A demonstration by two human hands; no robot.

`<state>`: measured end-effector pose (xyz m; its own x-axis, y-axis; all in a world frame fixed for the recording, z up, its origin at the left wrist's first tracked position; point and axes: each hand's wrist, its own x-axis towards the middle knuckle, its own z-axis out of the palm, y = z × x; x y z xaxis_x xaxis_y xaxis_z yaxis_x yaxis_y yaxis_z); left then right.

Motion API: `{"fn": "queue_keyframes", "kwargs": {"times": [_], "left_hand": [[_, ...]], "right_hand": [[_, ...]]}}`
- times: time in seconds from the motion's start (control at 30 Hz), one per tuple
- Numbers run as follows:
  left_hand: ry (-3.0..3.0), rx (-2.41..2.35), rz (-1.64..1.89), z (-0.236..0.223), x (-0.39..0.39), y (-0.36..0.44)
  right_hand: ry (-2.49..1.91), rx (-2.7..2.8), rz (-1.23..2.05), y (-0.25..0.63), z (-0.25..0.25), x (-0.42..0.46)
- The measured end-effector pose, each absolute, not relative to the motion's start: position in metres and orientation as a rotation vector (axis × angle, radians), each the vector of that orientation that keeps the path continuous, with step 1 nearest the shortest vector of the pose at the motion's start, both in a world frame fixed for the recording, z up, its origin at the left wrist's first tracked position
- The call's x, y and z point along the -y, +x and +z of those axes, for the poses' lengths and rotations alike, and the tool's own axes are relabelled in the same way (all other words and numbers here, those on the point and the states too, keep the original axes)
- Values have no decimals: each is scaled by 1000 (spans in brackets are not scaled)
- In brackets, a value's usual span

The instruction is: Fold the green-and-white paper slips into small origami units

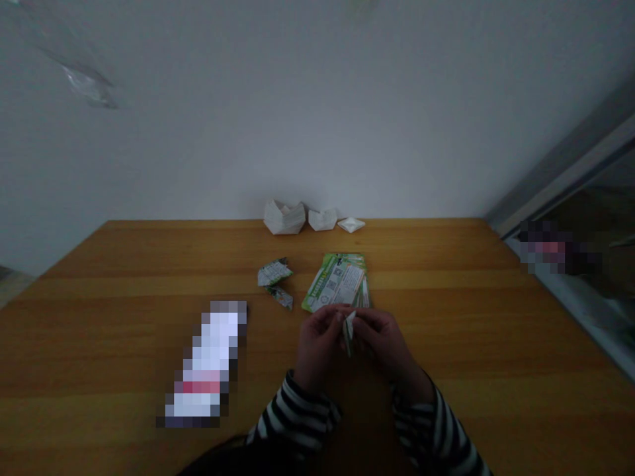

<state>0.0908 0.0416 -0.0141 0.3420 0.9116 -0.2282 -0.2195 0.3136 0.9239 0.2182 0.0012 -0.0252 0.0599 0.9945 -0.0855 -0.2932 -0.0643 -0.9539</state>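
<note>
Both my hands meet over the near middle of the table, pinching one small piece of folded paper (349, 330), white with a green edge. My left hand (320, 340) grips its left side and my right hand (384, 338) its right side; the fingers hide much of it. Just beyond my hands lies a stack of green and white printed leaflets (335, 284), partly covered by my fingers. To the left of the stack are two folded pieces of the same kind of printed paper (274, 272), close together.
Along the wall at the back of the table stand a large folded paper boat (284, 218), a smaller one (322, 219) and a flat little white one (352, 225). A pixelated phone-shaped object (206, 363) lies at the left on the wooden table (471, 297).
</note>
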Motion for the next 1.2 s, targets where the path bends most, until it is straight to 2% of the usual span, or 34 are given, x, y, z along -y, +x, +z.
{"fn": "queue_keyframes", "kwargs": {"times": [0.3,0.83,1.2], "left_hand": [[928,-852,918,-28,-43,88],[1004,-961,904,-17,-43,88],[1182,-1024,917,-17,-43,87]], "right_hand": [[-1174,1023,1241,220,-22,-1],[-1271,1013,1109,221,-26,-2],[-1170,953,1256,222,-30,-1]]}}
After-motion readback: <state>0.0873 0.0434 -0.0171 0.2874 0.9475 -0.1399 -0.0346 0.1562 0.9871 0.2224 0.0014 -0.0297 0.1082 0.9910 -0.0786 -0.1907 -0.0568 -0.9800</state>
